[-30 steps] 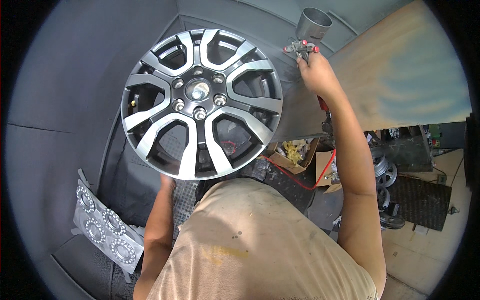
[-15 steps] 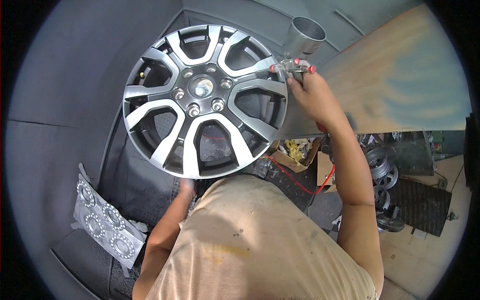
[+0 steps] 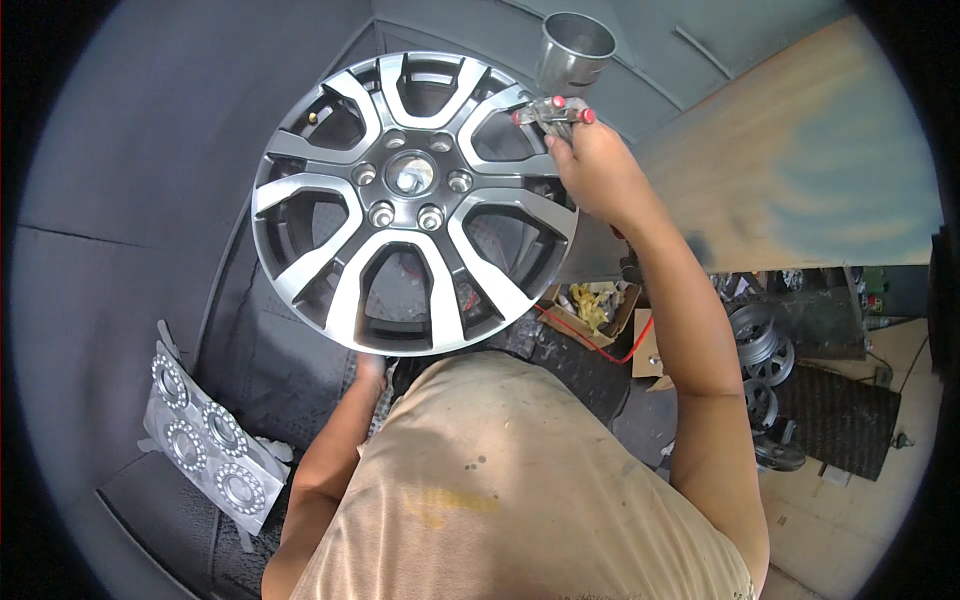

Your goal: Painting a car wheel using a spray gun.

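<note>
A silver-and-dark alloy wheel rim (image 3: 390, 300) is held face-up in front of me, its spokes forked and its hub ringed by several bolt holes. My right hand (image 3: 602, 170) is wrapped round a spray gun (image 3: 545, 118) at the wheel's upper right edge. The gun has red knobs and a metal cup (image 3: 578, 55) on top. My left hand (image 3: 371, 368) reaches under the near edge of the wheel. Its fingers are hidden there, so what they touch does not show.
At the lower left lies a silver sheet (image 3: 210, 440) bearing several round ring-shaped parts. A paint-misted board (image 3: 800, 170) stands at the right. Below it are a cardboard box (image 3: 600, 310) with yellow material, a red hose (image 3: 625, 357) and stacked wheels (image 3: 755, 335). Grey walls (image 3: 150, 150) enclose the left side.
The wheel has turned clockwise, carrying its valve up and to the right. My right hand has shifted left and slightly up with the spray gun. My left hand stays under the near edge.
</note>
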{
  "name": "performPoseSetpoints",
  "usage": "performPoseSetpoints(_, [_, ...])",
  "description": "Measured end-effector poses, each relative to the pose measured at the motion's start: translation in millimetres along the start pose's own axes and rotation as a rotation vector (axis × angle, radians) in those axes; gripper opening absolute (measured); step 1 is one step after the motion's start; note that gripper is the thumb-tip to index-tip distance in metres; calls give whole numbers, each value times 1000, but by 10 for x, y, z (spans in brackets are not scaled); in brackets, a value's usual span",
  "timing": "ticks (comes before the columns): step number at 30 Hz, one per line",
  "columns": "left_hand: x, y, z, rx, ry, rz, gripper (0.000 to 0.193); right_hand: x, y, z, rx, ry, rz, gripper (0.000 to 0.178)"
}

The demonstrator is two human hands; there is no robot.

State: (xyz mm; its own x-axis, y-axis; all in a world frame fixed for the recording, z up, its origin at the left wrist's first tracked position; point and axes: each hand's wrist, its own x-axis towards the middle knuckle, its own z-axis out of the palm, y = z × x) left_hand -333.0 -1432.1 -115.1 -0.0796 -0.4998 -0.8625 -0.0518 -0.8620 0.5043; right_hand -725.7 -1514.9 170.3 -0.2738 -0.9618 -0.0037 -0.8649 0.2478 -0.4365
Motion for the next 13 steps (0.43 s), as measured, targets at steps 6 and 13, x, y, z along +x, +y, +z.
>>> performPoseSetpoints(6, [259,-117,-302,-115,5,70,56,116,177,-182,-72,-3,143,29])
performPoseSetpoints(13, [216,142,-330,-115,52,132,56,42,530,-272,-81,55,252,28])
